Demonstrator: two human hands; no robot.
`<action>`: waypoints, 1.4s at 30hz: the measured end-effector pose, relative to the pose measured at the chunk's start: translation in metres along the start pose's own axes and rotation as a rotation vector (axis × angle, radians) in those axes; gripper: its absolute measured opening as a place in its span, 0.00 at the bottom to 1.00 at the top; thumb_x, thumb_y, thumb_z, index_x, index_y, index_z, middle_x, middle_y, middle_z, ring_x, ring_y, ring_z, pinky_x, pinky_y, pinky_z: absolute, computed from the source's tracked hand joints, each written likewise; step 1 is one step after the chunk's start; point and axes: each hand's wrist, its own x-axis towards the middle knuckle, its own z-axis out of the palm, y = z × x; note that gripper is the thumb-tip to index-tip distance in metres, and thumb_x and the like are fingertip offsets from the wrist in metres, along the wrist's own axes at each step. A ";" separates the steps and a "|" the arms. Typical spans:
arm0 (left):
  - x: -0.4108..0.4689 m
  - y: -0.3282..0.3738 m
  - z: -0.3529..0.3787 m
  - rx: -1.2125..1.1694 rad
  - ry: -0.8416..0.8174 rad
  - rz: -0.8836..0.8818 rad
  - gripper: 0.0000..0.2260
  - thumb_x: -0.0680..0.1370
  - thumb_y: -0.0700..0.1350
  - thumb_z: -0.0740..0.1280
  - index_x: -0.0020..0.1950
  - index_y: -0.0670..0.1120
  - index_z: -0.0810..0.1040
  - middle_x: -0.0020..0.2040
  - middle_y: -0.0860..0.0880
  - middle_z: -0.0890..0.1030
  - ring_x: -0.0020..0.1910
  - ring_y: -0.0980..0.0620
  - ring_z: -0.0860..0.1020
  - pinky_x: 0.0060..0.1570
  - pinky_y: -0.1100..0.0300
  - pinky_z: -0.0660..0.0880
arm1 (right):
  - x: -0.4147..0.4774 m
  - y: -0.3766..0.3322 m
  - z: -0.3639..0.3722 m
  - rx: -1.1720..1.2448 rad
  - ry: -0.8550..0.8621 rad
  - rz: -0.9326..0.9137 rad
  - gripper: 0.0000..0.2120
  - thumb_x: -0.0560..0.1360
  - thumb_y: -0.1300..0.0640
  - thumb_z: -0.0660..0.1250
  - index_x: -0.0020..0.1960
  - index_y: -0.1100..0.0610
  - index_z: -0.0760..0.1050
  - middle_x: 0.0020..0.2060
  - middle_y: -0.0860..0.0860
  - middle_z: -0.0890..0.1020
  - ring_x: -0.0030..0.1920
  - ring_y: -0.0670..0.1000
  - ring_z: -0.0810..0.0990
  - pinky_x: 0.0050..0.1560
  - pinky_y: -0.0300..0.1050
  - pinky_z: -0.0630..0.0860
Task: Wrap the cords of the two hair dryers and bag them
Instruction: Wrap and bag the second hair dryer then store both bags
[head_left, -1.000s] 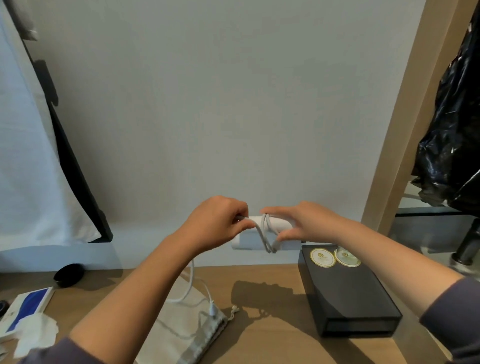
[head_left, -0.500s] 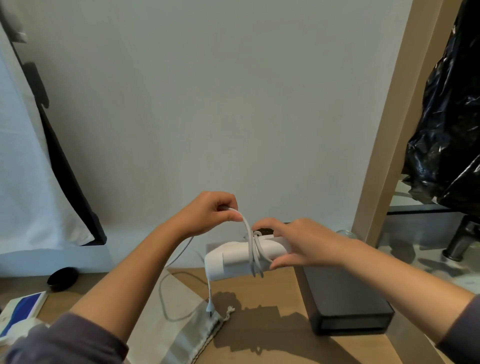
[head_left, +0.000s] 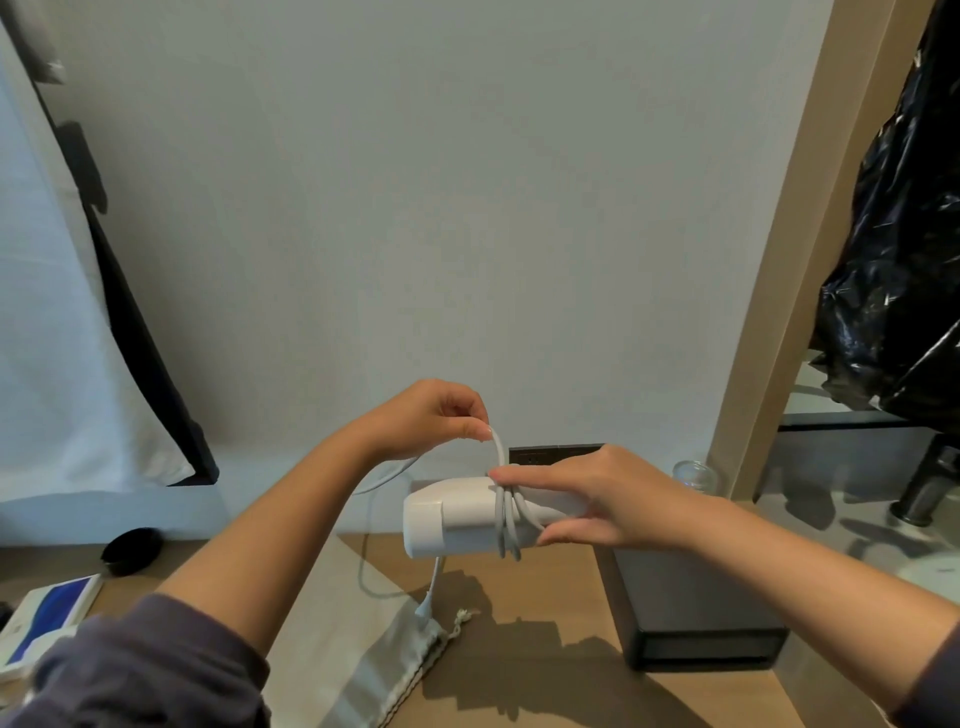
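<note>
White hair dryer (head_left: 457, 522) is being held level above the bench (head_left: 545, 675) by right hand (head_left: 597, 499), fingers (head_left: 519, 474) pinning wound loops, while cord (head_left: 500, 452) is being pinched taut by left hand (head_left: 431, 415) for winding.

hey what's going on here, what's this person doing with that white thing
A person is winding a pale grey cord around a white plastic hair dryer, held above a wooden table. The right hand grips the dryer; the left hand pinches the cord above it. Several loops are on, slack hangs below. A beige drawstring cloth bag lies underneath, not yet used.
</note>
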 end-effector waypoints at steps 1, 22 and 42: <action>0.000 0.000 0.001 0.039 0.008 -0.003 0.01 0.75 0.48 0.71 0.43 0.53 0.80 0.44 0.54 0.83 0.45 0.57 0.79 0.51 0.60 0.75 | -0.001 0.001 0.002 0.009 0.022 0.011 0.30 0.75 0.34 0.60 0.74 0.29 0.51 0.50 0.46 0.84 0.43 0.48 0.81 0.43 0.48 0.77; -0.034 -0.012 0.039 0.350 0.188 0.319 0.20 0.74 0.61 0.63 0.57 0.48 0.78 0.47 0.55 0.78 0.44 0.59 0.73 0.43 0.66 0.70 | 0.004 0.018 0.002 0.040 -0.081 0.236 0.29 0.76 0.41 0.65 0.70 0.32 0.52 0.49 0.49 0.82 0.37 0.46 0.77 0.43 0.47 0.76; -0.044 -0.019 0.040 0.255 0.737 0.175 0.09 0.77 0.52 0.62 0.48 0.48 0.77 0.42 0.55 0.77 0.41 0.59 0.74 0.41 0.70 0.69 | 0.018 0.036 -0.016 0.315 0.206 0.459 0.28 0.74 0.49 0.72 0.72 0.46 0.67 0.49 0.47 0.81 0.44 0.48 0.79 0.46 0.42 0.74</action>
